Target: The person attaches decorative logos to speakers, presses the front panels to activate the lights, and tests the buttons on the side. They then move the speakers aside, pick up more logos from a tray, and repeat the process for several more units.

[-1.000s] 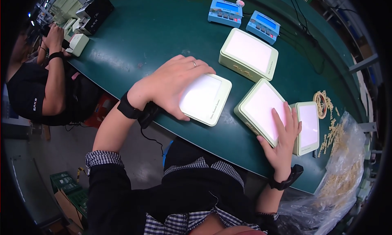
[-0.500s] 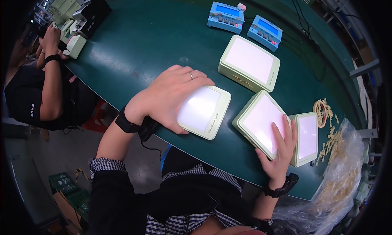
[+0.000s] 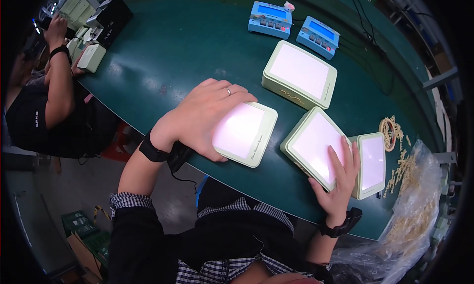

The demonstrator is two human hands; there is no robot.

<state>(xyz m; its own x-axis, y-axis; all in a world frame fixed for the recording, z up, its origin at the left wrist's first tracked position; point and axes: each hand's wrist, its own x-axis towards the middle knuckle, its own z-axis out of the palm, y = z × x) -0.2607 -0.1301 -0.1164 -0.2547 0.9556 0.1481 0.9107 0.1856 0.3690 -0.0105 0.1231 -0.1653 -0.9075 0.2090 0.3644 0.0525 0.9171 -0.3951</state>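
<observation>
My left hand (image 3: 201,117) spans a pale green box-shaped speaker (image 3: 267,131) with a bright white panel, its thumb at the near edge and its fingers at the far edge. Part of that panel is hidden under the palm. Over the near right corner of a second, turned speaker (image 3: 313,149) lies my right hand (image 3: 340,182), fingers stretched across the panel and thumb at the edge. A third speaker (image 3: 372,163) stands close by on the right, and a fourth (image 3: 300,71) lies farther back. All have rounded corners and white panels.
Two light blue devices with screens, one (image 3: 270,20) and another (image 3: 318,36), stand at the back of the green table (image 3: 168,52). Right: a tape roll (image 3: 387,135), beige scraps and a clear plastic bag (image 3: 412,205). A co-worker (image 3: 54,96) sits left near a pale box (image 3: 92,58).
The view has shifted very slightly. Both of my hands stay in place on their speakers. At the left, the co-worker's raised arm has moved a little.
</observation>
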